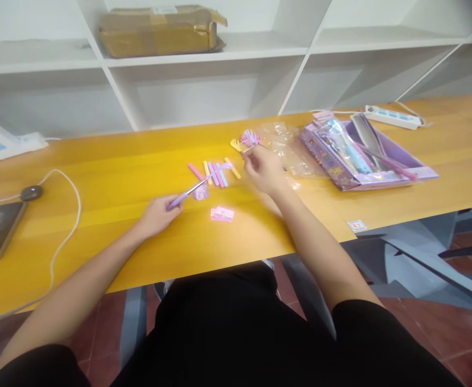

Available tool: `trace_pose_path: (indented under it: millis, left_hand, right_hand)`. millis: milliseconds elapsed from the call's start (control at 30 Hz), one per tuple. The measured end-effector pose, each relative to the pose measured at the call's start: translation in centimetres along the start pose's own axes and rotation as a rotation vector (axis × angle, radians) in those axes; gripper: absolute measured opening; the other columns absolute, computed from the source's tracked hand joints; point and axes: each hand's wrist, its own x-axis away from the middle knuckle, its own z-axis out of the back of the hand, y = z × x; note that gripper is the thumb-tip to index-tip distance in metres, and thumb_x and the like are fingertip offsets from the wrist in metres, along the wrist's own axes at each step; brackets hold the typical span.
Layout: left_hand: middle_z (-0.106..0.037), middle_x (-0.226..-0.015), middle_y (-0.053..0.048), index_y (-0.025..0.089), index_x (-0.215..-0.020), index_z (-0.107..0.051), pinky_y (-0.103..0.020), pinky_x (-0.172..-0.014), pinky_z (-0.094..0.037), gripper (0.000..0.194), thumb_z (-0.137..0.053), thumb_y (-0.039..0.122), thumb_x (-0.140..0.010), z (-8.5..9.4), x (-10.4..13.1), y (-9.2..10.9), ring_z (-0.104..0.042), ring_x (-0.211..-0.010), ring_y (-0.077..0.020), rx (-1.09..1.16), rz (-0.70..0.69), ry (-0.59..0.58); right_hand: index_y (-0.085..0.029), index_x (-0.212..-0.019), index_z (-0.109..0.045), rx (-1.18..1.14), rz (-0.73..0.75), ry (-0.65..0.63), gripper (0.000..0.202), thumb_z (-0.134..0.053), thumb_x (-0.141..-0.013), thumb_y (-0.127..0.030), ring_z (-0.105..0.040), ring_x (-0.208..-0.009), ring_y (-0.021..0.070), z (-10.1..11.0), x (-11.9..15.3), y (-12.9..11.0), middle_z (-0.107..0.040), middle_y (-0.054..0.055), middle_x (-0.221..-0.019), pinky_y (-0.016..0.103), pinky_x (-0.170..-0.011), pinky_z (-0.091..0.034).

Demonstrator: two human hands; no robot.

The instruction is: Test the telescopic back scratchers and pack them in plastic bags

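My left hand (157, 216) is closed round the purple handle of a rod (191, 189) with a thin metal shaft, which points up and right over several pastel sticks (213, 174) lying on the table. My right hand (262, 166) is pinched near the rod's far end, beside small hand-shaped pieces (252, 138) in pink, blue and yellow; what its fingers hold is too small and blurred to tell. A purple card (200, 192) lies below the sticks, and pink cards (222, 214) lie nearer to me.
Clear plastic wrapping (286, 145) lies right of my right hand. Beyond it stands a purple box (400, 156) with packaged items. Power strips (394, 117) lie at both sides. A phone (0, 228) and white cable (78, 204) are at left; white shelves (203, 97) stand behind.
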Motion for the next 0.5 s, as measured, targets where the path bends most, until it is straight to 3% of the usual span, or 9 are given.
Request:
trace_pose_path:
  millis: [167,300,400,500]
  left_hand:
    - [-0.053,-0.067,0.001,0.023,-0.082,-0.067,-0.033,-0.065,-0.036,0.018,-0.059,0.039,-0.083,0.0,-0.1,-0.3,-0.046,-0.062,-0.0186,0.05,0.036,0.002]
    - [-0.051,-0.063,0.001,0.023,-0.081,-0.069,-0.033,-0.062,-0.034,0.02,-0.057,0.039,-0.084,0.0,0.0,-0.2,-0.044,-0.058,-0.0188,0.066,0.055,-0.01]
    - [-0.052,-0.064,0.001,0.023,-0.081,-0.068,-0.033,-0.062,-0.036,0.018,-0.057,0.037,-0.085,0.1,0.0,0.0,-0.045,-0.058,-0.0189,0.066,0.044,-0.02]
    - [-0.054,-0.067,0.001,0.023,-0.083,-0.067,-0.033,-0.064,-0.037,0.017,-0.057,0.036,-0.087,0.1,0.1,0.1,-0.047,-0.061,-0.0194,0.062,0.025,-0.017]
  right_hand:
    - [-0.016,-0.131,-0.07,0.24,-0.304,0.107,0.032,-0.052,-0.107,-0.029,-0.07,-0.123,0.0336,2.2,-1.1,4.9,-0.074,0.021,-0.13,0.046,-0.113,-0.053]
    - [-0.006,-0.156,-0.059,0.412,-0.616,-0.015,0.064,-0.066,-0.11,-0.05,-0.066,-0.144,0.0461,2.9,-0.9,8.0,-0.059,0.035,-0.161,0.058,-0.123,-0.051]
    - [0.001,-0.158,-0.057,0.442,-0.705,-0.12,0.092,-0.086,-0.097,-0.062,-0.066,-0.145,0.0539,2.4,-0.7,9.2,-0.062,0.041,-0.157,0.064,-0.123,-0.051]
    - [0.0,-0.158,-0.058,0.442,-0.701,-0.131,0.098,-0.096,-0.088,-0.058,-0.069,-0.14,0.0531,1.8,-0.6,9.7,-0.068,0.039,-0.15,0.063,-0.12,-0.054]
